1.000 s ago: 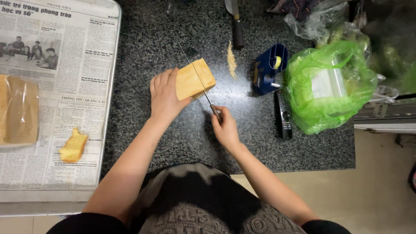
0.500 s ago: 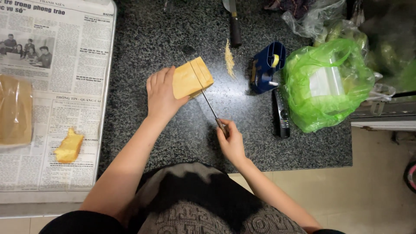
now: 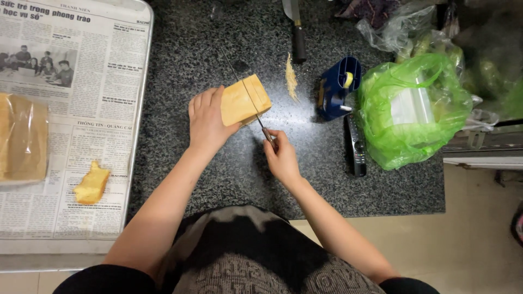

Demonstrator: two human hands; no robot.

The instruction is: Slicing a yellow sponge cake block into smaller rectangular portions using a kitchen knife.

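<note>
A yellow loaf piece (image 3: pixel 245 100) lies on the dark speckled counter (image 3: pixel 218 179). My left hand (image 3: pixel 206 120) presses on its left side, fingers curled over the top edge. My right hand (image 3: pixel 281 157) grips the handle of a long thin knife (image 3: pixel 246 93), whose blade runs diagonally across the top of the loaf toward the far left.
A tray lined with newspaper (image 3: pixel 65 125) sits at the left with a bagged loaf (image 3: pixel 22 139) and a yellow piece (image 3: pixel 91 184). Crumbs (image 3: pixel 291 79), a second knife (image 3: pixel 297 32), a blue tape dispenser (image 3: pixel 338 87), a remote (image 3: pixel 355 144) and a green bag (image 3: pixel 411 111) lie right.
My right hand and the knife have shifted slightly along the loaf between frames, as in a sawing stroke. My left hand stays on the loaf.
</note>
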